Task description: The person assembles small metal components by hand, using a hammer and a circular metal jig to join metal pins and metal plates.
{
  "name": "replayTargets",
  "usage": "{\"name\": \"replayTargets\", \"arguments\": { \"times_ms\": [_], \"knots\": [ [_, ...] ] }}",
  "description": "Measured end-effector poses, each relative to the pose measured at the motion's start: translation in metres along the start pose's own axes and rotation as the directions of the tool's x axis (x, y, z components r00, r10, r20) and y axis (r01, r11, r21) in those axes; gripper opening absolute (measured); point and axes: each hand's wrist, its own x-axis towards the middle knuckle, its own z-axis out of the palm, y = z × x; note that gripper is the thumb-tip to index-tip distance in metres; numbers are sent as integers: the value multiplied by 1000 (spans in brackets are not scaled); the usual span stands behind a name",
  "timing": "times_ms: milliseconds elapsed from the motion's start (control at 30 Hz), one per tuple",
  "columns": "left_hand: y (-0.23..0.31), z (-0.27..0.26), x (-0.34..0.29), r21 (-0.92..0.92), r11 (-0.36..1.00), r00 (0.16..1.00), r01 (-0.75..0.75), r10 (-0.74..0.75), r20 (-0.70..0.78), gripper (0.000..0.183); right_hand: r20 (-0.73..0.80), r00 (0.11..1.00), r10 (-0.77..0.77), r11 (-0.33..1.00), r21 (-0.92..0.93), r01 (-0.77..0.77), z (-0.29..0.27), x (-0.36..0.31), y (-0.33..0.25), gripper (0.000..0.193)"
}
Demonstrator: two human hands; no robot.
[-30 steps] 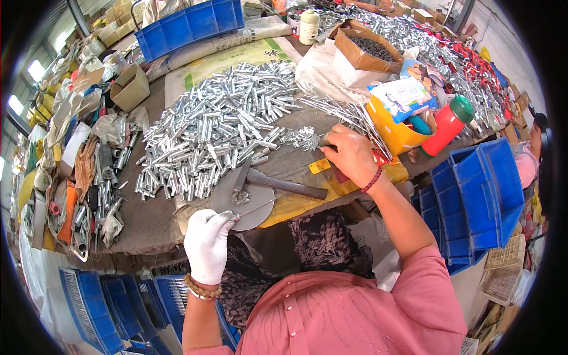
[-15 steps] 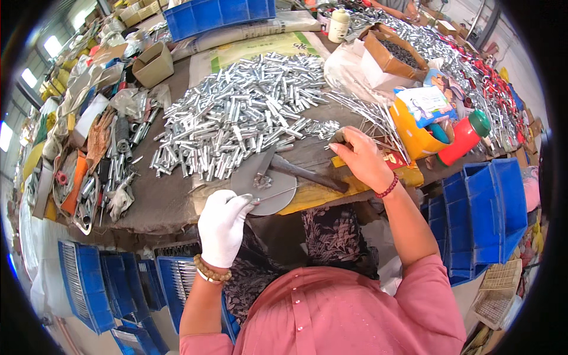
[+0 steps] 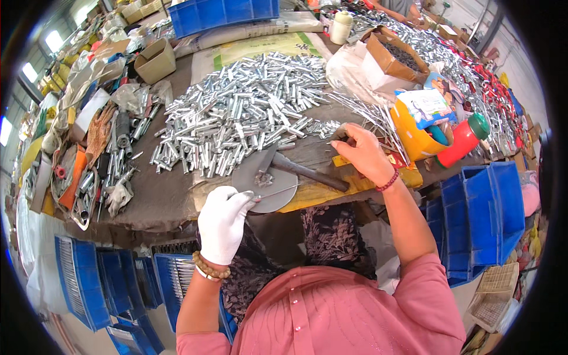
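Note:
My left hand, in a white glove, pinches one end of a thin metal rod that points right over a round grey plate. A hammer lies with its head on the plate and its dark handle to the right. My bare right hand is at the right edge of a small heap of short metal pieces. Its thumb and fingers, with dark coverings at the tips, are drawn together; whatever is between them is too small to make out. A large pile of silvery metal tubes lies beyond the plate.
Long thin rods lie right of the pile, beside a yellow container and a red bottle with green cap. Blue bins flank the table below. Tools crowd the left; a cardboard box stands far right.
My right hand has shifted slightly toward the far side and its fingers have curled in more. My left hand keeps the rod over the plate, with the rod's tip slightly higher.

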Motion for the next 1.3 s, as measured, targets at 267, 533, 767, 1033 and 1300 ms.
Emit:
{"name": "replayTargets", "arguments": {
  "times_ms": [267, 533, 767, 1033, 1300],
  "knots": [
    [-6, 8, 2, -26, 1000, 1000, -8, 7, -7, 19, 158, 837, -524, 852, 104, 514, 59, -24, -90, 13],
    [-3, 8, 8, 4, 999, 999, -44, 44, 5, 18, 222, 766, -603, 788, 21, 615, 75, -15, -92, 13],
    [-10, 10, -5, 51, 995, 995, -82, 84, -44, 15, 327, 646, -690, 646, -124, 753, 92, -16, -112, 8],
    [-5, 16, -2, 40, 999, 999, -8, 10, -46, 15, 207, 726, -656, 702, -187, 687, 100, -37, -93, 11],
    [1, 5, 14, 15, 981, 981, -195, 195, -11, 8, 56, 881, -470, 801, -392, 452, 59, -35, -52, 15]
  ]
}}
